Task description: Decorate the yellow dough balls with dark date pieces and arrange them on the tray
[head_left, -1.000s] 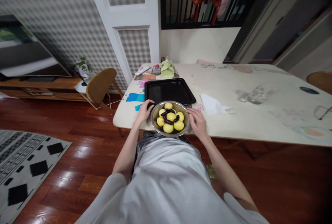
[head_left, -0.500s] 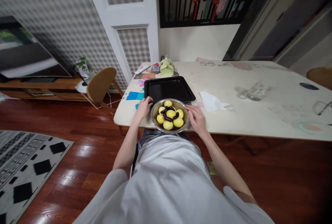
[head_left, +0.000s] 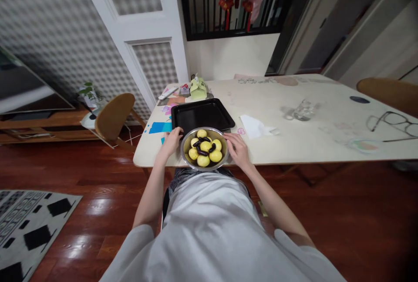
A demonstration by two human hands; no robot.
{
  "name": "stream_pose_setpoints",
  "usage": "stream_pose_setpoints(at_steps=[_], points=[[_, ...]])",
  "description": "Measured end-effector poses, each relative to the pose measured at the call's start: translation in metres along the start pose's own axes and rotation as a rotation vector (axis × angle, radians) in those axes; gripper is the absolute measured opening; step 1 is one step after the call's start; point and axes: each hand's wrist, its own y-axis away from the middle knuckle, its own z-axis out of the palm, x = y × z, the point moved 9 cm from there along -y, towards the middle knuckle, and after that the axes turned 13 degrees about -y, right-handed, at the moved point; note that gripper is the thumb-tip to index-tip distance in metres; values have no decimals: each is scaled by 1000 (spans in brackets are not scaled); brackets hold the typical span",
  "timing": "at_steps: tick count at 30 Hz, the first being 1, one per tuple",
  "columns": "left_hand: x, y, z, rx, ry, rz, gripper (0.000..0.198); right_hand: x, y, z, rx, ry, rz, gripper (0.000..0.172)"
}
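A round metal bowl (head_left: 185, 159) stands at the table's near edge, in front of my body. It holds several yellow round fruits (head_left: 206, 146) and several small dark purple pieces (head_left: 202, 153). Just behind the bowl lies a black rectangular tray (head_left: 202, 114). My left hand (head_left: 172, 141) is by the tray's near left corner, left of the bowl, its fingers bent together; what they grip is too small to make out. At the bowl's right rim is my right hand (head_left: 237, 148), fingers stretched out and thumb apart.
On the white table (head_left: 271, 147) are a white paper (head_left: 253, 126), a clear glass (head_left: 304, 110) lying on its side, glasses (head_left: 396, 121), a dark oval (head_left: 359, 99) and a green tissue holder (head_left: 197, 88). A wooden chair (head_left: 114, 116) stands to the left.
The view has turned somewhat to the right, so the scene sits farther left and the glasses show more fully. My hands and the bowl keep nearly the same places on the table.
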Motion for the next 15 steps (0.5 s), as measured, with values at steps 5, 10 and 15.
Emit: stream_pose_setpoints(at_steps=[5, 10, 15], points=[[4, 2, -2, 25, -48, -23, 18, -2, 1, -1, 1, -1, -2, 35], [11, 5, -5, 18, -71, -15, 19, -2, 3, -2, -2, 4, -18, 34], [14, 9, -9, 43, 8, -1, 15, 2, 4, -2, -11, 9, -8, 35]])
